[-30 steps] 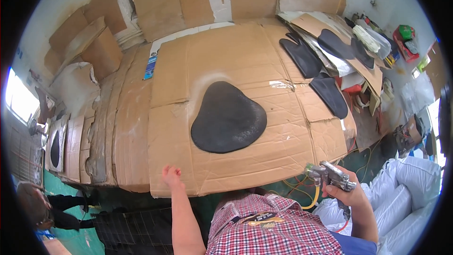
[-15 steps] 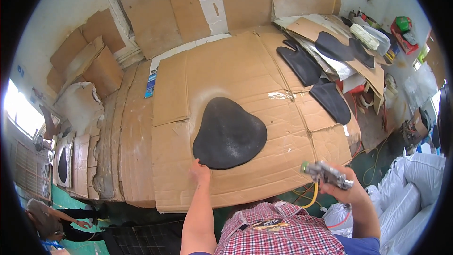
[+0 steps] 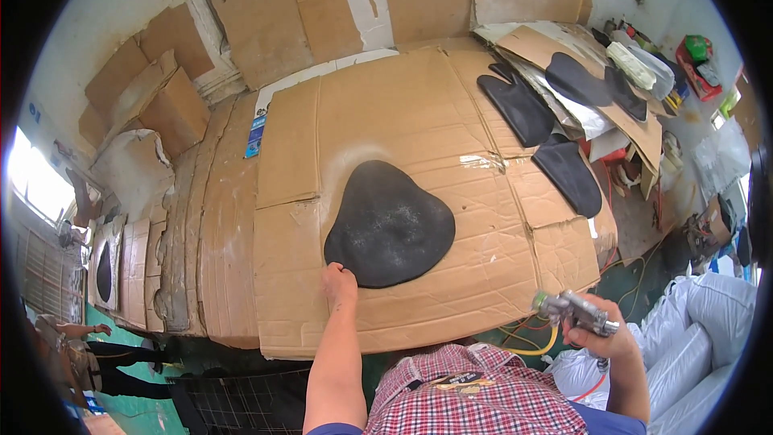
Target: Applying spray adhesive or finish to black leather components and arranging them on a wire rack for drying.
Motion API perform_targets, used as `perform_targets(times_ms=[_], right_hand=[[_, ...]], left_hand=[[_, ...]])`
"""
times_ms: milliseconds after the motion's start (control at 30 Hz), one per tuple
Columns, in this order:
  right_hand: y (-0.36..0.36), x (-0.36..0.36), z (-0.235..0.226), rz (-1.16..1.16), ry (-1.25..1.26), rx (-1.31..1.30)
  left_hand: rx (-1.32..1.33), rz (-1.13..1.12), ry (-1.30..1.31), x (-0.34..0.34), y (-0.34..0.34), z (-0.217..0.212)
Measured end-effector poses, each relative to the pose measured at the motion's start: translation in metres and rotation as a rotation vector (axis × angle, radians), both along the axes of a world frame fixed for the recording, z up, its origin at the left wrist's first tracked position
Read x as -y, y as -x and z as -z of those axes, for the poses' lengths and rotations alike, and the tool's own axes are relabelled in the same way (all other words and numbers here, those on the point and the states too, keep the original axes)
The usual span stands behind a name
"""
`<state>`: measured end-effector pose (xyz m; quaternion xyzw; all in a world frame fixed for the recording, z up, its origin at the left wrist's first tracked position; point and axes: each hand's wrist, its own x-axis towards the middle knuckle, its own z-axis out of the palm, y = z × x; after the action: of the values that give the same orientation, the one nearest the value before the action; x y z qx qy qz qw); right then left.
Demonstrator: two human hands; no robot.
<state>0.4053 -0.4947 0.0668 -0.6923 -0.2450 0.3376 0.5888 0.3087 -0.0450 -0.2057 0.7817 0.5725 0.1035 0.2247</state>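
A black, rounded-triangular pad (image 3: 388, 229) lies flat on the cardboard-covered table, with fine white specks over its middle. My left hand (image 3: 340, 283) pinches the pad's lower left edge between thumb and fingers. Off the table's near right side, my right hand (image 3: 602, 329) is wrapped round a metal spray gun (image 3: 576, 311). The gun's nozzle end points left, toward the pad's side of the table. A yellow hose (image 3: 538, 350) hangs close below the gun, and a red one shows under my right hand.
More black pieces, including a notched pad (image 3: 519, 109) and a folded pad (image 3: 568, 175), lie at the table's right side. Stacked cardboard (image 3: 636, 137) juts out there. White sacks (image 3: 684, 354) stand at the lower right. Another person (image 3: 76, 354) is at the lower left.
My right hand has moved slightly right and down with the spray gun. White specks now spread higher on the pad. My left hand keeps its pinch. The other person's arm has shifted.
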Motion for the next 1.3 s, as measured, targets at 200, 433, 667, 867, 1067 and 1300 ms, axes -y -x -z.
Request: perform_targets(times_ms=[200,433,667,867,1067,1300], right_hand=[[-0.006,-0.027,0.003,0.11,-0.105,0.099],[0.0,-0.005,0.003,0.115,0.01,0.085],[0.004,-0.041,0.013,0.143,-0.09,-0.046],[-0.002,-0.05,0.032,0.139,-0.153,-0.018],[0.0,-0.064,0.055,0.068,-0.096,-0.154],[0.008,-0.103,0.076,-0.14,-0.019,-0.173]], left_hand=[[0.573,-0.246,0.385,-0.014,-0.002,0.022],[1.056,-0.622,0.809,0.0,-0.005,0.006],[0.967,-0.466,0.907,-0.011,-0.007,0.026],[1.303,0.067,1.16,-0.03,-0.079,-0.072],[1.753,0.386,1.084,-0.041,-0.094,-0.201],[1.984,0.317,0.74,-0.021,0.058,-0.247]])
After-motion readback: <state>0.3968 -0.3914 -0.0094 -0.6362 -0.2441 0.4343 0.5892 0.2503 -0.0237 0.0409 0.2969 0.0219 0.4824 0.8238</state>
